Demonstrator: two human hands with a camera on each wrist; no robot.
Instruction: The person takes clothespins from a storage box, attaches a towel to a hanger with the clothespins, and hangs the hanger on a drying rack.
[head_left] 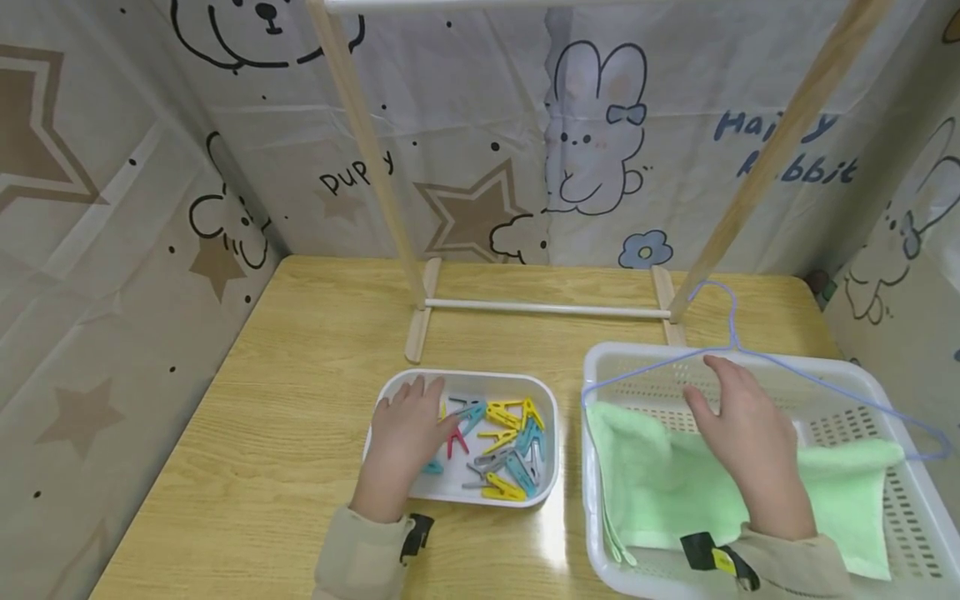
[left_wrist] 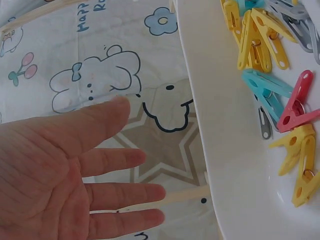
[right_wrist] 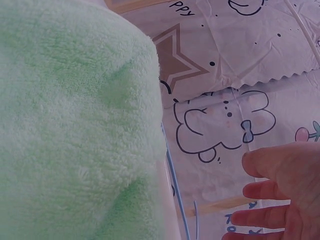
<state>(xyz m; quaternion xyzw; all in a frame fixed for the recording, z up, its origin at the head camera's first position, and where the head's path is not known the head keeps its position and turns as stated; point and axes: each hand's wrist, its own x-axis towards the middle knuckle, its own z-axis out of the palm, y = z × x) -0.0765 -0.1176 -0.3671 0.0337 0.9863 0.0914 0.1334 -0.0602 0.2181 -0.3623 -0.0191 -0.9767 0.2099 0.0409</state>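
At the lower edge of the head view, two beige sleeves [head_left: 360, 550] reach in, each with a black strap [head_left: 416, 536] at the cuff. The left hand [head_left: 405, 429], left of centre, hangs over the left end of a white tray [head_left: 525, 386], its fingers straight and its thumb held apart. The left wrist view shows the fingers spread, well apart from the clothespins [head_left: 504, 415]. These lie jumbled in the tray, most toward its right end: yellow, turquoise, grey and a red one.

The right hand [head_left: 753, 437], at lower right, is spread, thumb apart from the fingers, above a pale green towel [head_left: 675, 492]. The towel lies in a white slotted basket [head_left: 911, 517] at the lower right of the frame; in the right wrist view its fluffy pile fills the left half, apart from the fingers. Its upper edge runs between the lower corners of a blue hanger [head_left: 732, 323]; whether it is folded over the bar cannot be told. The hanger's hook points up past the basket's far rim.

Farther back on the wood-grain tabletop [head_left: 262, 400] stands a wooden rack [head_left: 765, 167]. Behind it, upper centre, hangs a pale printed cloth [head_left: 465, 67] with a rabbit and stars.
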